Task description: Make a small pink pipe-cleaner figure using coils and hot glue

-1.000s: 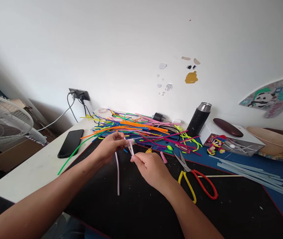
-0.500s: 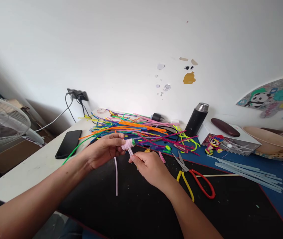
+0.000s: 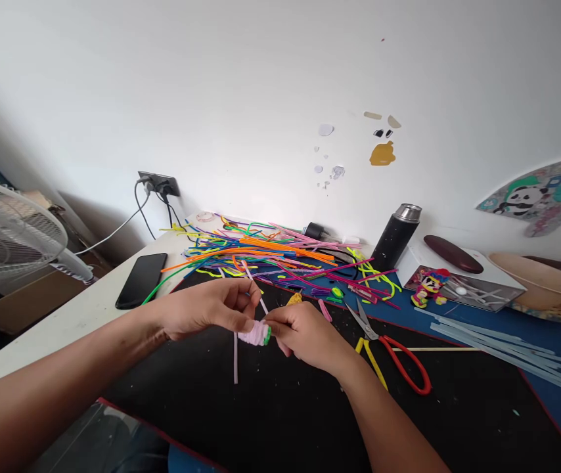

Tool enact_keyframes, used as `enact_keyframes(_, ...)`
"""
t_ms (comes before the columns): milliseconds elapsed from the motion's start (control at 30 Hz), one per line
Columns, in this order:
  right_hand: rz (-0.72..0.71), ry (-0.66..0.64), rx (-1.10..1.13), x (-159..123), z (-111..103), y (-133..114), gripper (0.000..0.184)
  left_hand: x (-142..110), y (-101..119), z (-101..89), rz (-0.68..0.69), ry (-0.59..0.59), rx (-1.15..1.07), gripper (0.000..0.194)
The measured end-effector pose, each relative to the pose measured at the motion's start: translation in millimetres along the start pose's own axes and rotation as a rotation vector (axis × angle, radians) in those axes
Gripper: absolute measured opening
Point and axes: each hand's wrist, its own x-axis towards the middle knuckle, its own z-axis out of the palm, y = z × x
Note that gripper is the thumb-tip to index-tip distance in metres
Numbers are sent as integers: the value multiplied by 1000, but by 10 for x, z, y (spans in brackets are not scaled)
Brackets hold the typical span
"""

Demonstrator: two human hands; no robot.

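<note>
A pale pink pipe-cleaner coil (image 3: 251,334) with a green end is pinched between the thumb and fingers of my left hand (image 3: 211,309). My right hand (image 3: 305,336) is closed beside the coil's green end, its thumb and forefinger pinching a pale pink pipe cleaner (image 3: 263,303) whose free part points up and away. Another pale pink strand (image 3: 236,364) shows below my left hand, over the black mat (image 3: 201,407). My fingers hide where the held strand meets the coil.
Behind my hands lies a heap of coloured pipe cleaners (image 3: 261,249). Red-and-yellow-handled scissors (image 3: 369,332) rest to the right, near pale blue strips (image 3: 502,345) and a small colourful figure (image 3: 429,288). A black flask (image 3: 395,240) stands by the wall; a phone (image 3: 141,281) lies left.
Both hands have come lower and nearer. The coil has tilted so its green end points right and down, and the held strand now points up and away instead of down toward my right hand.
</note>
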Motion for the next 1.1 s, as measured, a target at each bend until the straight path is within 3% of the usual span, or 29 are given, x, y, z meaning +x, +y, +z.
enact_keyframes(100,-12,-4,-28,2,5,6,39,-23,67,26,-30,-73,169,33)
enact_keyframes(233,-6,10,-90,12,24,33,38,-45,141,82,-77,-76,426,32)
enact_keyframes(433,37,51,-164,9,32,46,36,-19,91,67,-77,64,704,25)
enact_keyframes(700,1,121,-232,-5,14,-11,41,70,-93,-45,85,254,680,27)
enact_keyframes(933,-31,185,-343,21,68,34,37,153,-174,-66,105,436,704,29)
enact_keyframes(1100,-12,203,-325,24,73,35,30,260,-292,-114,207,535,513,35)
